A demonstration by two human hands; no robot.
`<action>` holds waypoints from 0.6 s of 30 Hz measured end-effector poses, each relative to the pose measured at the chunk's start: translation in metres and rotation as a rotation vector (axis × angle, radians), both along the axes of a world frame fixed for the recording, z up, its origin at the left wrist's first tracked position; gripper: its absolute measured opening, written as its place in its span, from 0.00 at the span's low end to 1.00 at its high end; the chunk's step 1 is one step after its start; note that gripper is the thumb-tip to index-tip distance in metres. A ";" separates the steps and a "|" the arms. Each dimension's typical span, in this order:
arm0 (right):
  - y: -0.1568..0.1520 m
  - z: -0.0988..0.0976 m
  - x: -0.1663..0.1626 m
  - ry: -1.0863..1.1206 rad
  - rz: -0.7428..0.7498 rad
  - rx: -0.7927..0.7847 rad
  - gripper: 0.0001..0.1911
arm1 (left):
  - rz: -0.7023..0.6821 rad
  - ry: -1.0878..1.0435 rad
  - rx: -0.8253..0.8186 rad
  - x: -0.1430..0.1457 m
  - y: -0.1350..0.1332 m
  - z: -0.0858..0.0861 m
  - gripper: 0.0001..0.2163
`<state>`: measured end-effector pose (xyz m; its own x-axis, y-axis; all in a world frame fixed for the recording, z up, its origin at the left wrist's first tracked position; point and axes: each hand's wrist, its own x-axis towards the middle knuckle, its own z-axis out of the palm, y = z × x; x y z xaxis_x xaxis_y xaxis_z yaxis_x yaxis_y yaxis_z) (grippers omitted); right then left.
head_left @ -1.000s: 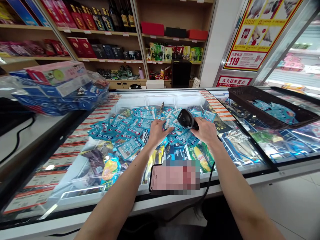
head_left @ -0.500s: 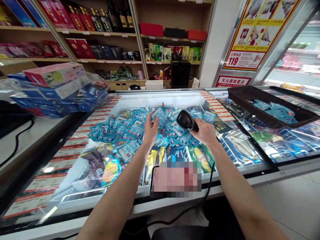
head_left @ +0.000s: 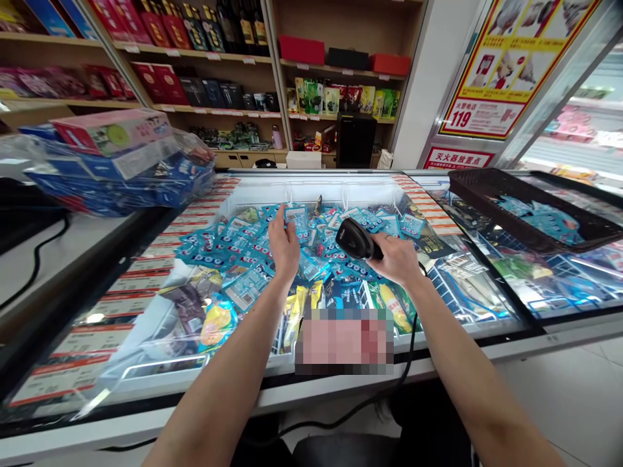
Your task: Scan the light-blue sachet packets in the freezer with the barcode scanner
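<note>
My left hand [head_left: 284,245] is over the heap of blue packets [head_left: 243,250] on the glass freezer top. Its fingers stretch up and away from me, and the thumb stands apart from them. One blue packet [head_left: 298,220] is right beside the thumb and fingertips; whether they touch is unclear. My right hand [head_left: 396,258] is wrapped round the handle of a black barcode scanner [head_left: 357,240], its head pointing left over the packets. The scanner's cable runs down near my right forearm.
A blurred-out phone [head_left: 343,344] lies at the near edge. Plastic-wrapped boxes [head_left: 117,162] stand on the left. A dark brown tray [head_left: 516,224] with more blue packets is on the right. Stocked shelves [head_left: 204,55] line the back.
My left hand has shifted slightly left and its fingers have straightened beside the packet it gripped before. The scanner has moved a little left and down. The view has tilted slightly.
</note>
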<state>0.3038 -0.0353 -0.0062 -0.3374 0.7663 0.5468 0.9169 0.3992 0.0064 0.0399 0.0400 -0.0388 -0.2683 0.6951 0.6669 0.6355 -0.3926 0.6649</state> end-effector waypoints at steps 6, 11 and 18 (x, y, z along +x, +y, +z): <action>-0.001 -0.001 -0.004 -0.004 0.039 0.047 0.17 | -0.086 -0.003 0.011 0.009 -0.010 0.011 0.20; -0.001 -0.001 -0.006 -0.020 0.060 0.067 0.15 | -0.122 0.012 0.038 0.010 -0.013 0.013 0.15; -0.003 0.001 -0.007 -0.035 0.092 0.094 0.14 | -0.142 0.084 0.032 0.013 -0.015 0.014 0.15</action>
<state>0.2967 -0.0379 -0.0056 -0.4239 0.6774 0.6012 0.8750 0.4776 0.0788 0.0533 0.0253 -0.0248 -0.1110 0.7005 0.7050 0.6249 -0.5023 0.5976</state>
